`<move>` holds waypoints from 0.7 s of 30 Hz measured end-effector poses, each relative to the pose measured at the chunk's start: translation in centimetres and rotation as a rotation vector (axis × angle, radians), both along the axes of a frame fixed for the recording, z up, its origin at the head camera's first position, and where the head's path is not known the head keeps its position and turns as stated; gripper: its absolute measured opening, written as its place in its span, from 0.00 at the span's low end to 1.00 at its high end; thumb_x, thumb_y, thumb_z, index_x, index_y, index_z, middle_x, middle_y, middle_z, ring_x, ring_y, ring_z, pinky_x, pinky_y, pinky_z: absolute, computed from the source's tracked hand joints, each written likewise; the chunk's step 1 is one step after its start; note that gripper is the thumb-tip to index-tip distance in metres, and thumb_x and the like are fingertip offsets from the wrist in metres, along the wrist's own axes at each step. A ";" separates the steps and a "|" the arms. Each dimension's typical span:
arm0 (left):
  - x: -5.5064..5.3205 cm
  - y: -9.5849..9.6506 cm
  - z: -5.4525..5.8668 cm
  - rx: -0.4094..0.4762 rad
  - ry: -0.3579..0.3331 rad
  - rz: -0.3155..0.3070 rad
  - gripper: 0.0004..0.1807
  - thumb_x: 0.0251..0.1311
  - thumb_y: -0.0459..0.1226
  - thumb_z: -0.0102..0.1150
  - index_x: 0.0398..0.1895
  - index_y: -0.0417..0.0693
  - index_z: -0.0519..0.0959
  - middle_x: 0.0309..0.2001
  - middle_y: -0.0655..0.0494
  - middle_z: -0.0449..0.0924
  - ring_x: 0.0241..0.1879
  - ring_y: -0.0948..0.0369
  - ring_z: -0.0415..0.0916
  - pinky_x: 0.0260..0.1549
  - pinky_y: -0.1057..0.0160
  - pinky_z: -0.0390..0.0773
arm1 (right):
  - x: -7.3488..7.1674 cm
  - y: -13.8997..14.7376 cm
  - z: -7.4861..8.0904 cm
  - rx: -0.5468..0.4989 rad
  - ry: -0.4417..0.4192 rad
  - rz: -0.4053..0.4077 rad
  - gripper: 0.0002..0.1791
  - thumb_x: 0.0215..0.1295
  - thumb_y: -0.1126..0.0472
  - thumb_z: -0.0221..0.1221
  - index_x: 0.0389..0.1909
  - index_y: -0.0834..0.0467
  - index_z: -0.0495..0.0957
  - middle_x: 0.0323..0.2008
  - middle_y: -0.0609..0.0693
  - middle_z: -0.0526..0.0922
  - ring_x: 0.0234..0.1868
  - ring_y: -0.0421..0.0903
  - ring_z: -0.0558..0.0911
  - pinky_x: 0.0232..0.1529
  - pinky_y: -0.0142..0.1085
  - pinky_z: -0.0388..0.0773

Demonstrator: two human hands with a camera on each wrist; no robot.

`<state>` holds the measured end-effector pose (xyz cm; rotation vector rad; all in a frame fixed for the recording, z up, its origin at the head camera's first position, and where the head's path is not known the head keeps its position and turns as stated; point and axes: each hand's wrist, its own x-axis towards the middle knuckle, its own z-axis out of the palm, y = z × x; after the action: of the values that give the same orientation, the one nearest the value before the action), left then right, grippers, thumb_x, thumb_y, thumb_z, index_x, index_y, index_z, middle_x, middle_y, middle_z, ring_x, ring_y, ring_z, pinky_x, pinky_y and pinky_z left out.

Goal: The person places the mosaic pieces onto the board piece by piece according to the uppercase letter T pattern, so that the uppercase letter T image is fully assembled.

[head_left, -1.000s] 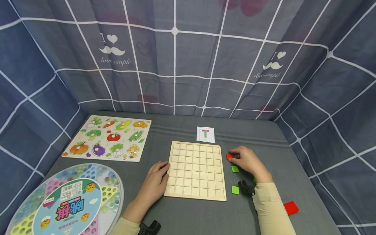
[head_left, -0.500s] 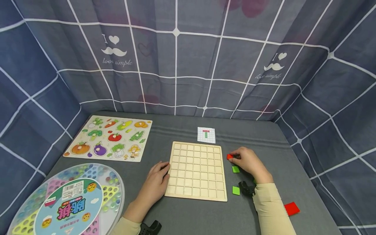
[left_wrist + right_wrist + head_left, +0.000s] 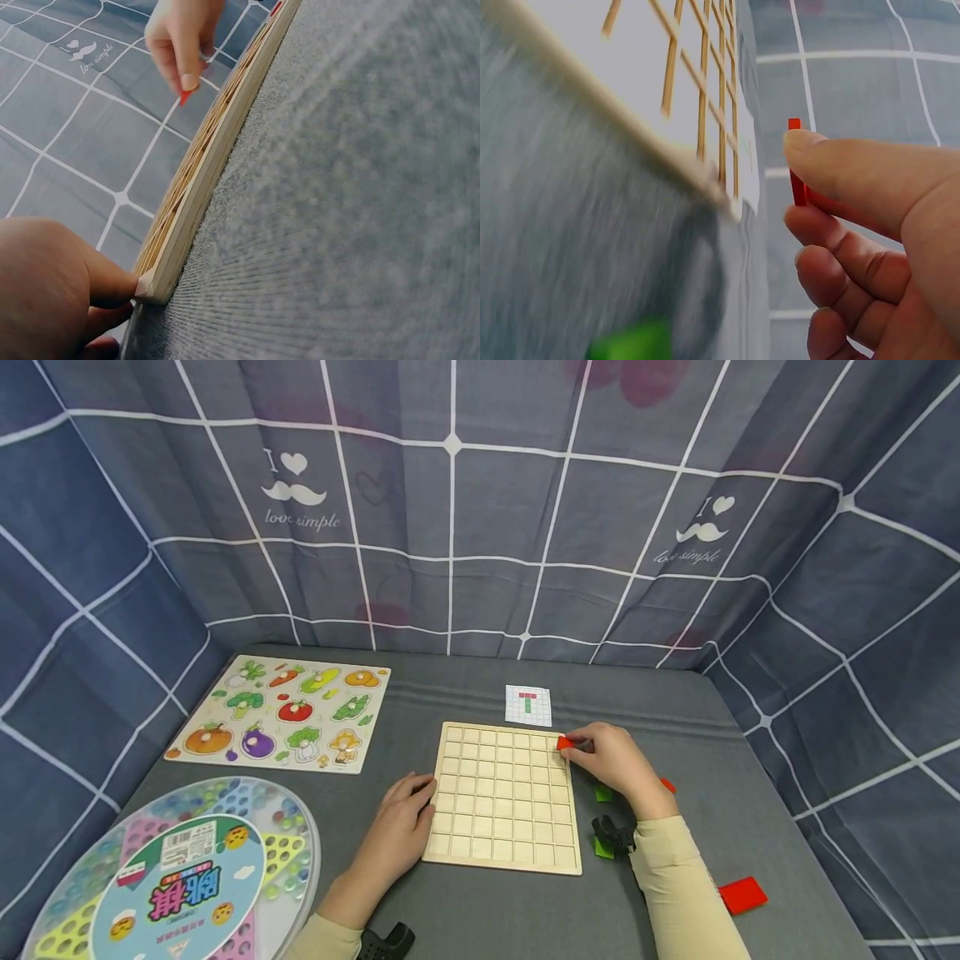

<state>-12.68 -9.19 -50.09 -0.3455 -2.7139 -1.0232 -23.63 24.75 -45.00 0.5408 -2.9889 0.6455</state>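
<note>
A wooden grid board (image 3: 504, 797), divided into shallow square cells, lies flat on the table. My left hand (image 3: 399, 822) rests at its left edge; in the left wrist view the fingertips touch the board's near corner. Between thumb and fingers my right hand (image 3: 611, 764) pinches a thin red square tile (image 3: 564, 743), which overlaps the board's upper right cells in the head view. Seen from the right wrist, the red tile (image 3: 795, 165) stands edge-on. Two green tiles (image 3: 603, 793) lie right of the board, partly hidden by the right arm.
Behind the board lies a white card (image 3: 528, 705) printed with a red and green T on a grid. More red tiles (image 3: 742, 895) lie on the right. A vegetable puzzle board (image 3: 277, 714) and a round board-game box (image 3: 180, 877) take up the left.
My right hand has moved left with the red tile, from beside the board to over its upper right corner. Another red tile now shows behind the wrist. My left hand stays at the board's edge.
</note>
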 end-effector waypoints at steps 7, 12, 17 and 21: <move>0.0 0.0 -0.1 -0.001 0.008 0.002 0.20 0.64 0.29 0.61 0.60 0.32 0.77 0.60 0.44 0.75 0.67 0.43 0.63 0.63 0.42 0.65 | -0.6 -3.2 0.9 -0.044 -0.003 0.059 0.13 0.62 0.55 0.68 0.46 0.54 0.88 0.37 0.46 0.84 0.30 0.41 0.76 0.31 0.36 0.75; 0.0 0.1 -0.2 0.005 0.036 0.000 0.20 0.63 0.29 0.61 0.59 0.32 0.78 0.60 0.44 0.76 0.66 0.42 0.64 0.62 0.42 0.66 | -1.0 -5.1 0.8 -0.047 0.016 0.096 0.12 0.61 0.55 0.68 0.44 0.54 0.88 0.39 0.46 0.85 0.33 0.41 0.79 0.36 0.37 0.78; 0.0 0.1 -0.2 0.011 0.038 0.003 0.20 0.63 0.29 0.62 0.58 0.32 0.78 0.59 0.44 0.76 0.66 0.42 0.64 0.62 0.41 0.66 | -1.3 -6.7 0.3 -0.048 0.018 0.122 0.11 0.61 0.53 0.69 0.43 0.52 0.89 0.39 0.45 0.85 0.34 0.40 0.79 0.37 0.36 0.78; 0.0 0.1 -0.1 0.009 0.027 0.004 0.20 0.62 0.29 0.62 0.58 0.32 0.79 0.60 0.43 0.76 0.66 0.42 0.64 0.62 0.41 0.66 | -1.4 -7.8 0.0 -0.042 0.038 0.159 0.10 0.61 0.53 0.69 0.41 0.52 0.89 0.38 0.43 0.86 0.38 0.40 0.82 0.40 0.36 0.79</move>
<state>-12.64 -9.09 -50.17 -0.3505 -2.6839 -1.0217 -25.05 16.97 -45.02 0.7846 -2.9109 0.6981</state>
